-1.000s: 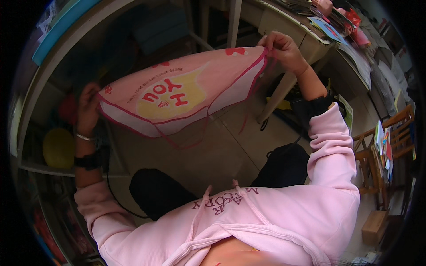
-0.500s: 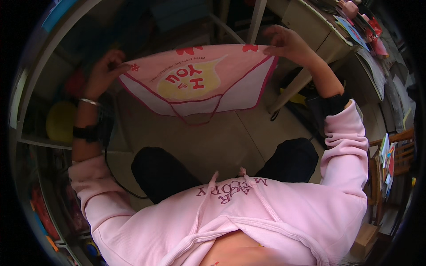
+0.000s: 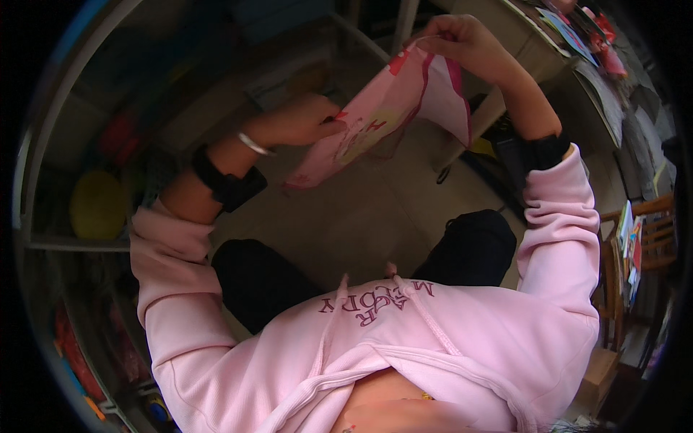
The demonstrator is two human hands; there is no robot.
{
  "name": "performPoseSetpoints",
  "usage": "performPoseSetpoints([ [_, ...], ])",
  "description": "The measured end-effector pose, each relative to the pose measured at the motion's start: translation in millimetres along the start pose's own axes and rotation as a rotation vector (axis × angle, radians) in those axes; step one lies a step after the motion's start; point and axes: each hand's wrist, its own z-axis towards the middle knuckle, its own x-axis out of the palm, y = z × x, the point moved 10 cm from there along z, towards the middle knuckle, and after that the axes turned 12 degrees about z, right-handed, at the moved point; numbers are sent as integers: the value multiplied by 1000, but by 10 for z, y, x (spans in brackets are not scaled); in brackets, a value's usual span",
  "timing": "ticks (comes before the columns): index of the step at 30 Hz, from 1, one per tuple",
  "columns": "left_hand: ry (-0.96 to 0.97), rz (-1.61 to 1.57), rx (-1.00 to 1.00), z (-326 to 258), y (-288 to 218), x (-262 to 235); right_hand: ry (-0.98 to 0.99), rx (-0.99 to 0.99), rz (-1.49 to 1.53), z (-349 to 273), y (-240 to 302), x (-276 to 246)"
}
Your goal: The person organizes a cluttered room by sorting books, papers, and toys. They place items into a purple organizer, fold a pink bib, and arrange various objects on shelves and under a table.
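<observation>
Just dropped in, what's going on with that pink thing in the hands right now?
A seated person in a pink hoodie holds a small pink cloth bag up in the air with both hands. The right hand pinches its top edge high up, and the left hand grips the lower left side. The bag hangs slanted between them, partly folded over, with a yellow print and dark pink trim showing. It touches nothing else; bare floor lies below it.

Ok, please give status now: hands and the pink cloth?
Left hand grips pink cloth lower edge. Right hand pinches top corner. Cloth hangs folded between them, nothing blocking.
</observation>
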Motion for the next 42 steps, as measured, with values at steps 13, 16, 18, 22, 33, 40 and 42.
performPoseSetpoints([
  [13, -304, -734, -533, -70, 1152, -588, -195, -326, -283, -230, 44, 797],
  [16, -464, -804, -591, -289, 1180, -865, -245, -360, -295, -103, 74, 893],
  [18, -459, -859, -638, -382, 1209, -896, -289, -324, -354, -34, 60, 916],
  [22, -539, -1039, -585, -408, 1284, -895, -435, -320, -496, 48, 34, 1008],
  [33, -718, 321, -391, -819, 687, -1458, 38, -201, -189, 686, -398, 837],
  [40, -363, -23, -97, 16, 401, -950, -68, -299, -10, 624, -67, 944],
  [42, -318, -32, -100, -37, 434, -978, -44, -189, 109, 524, -264, 985],
])
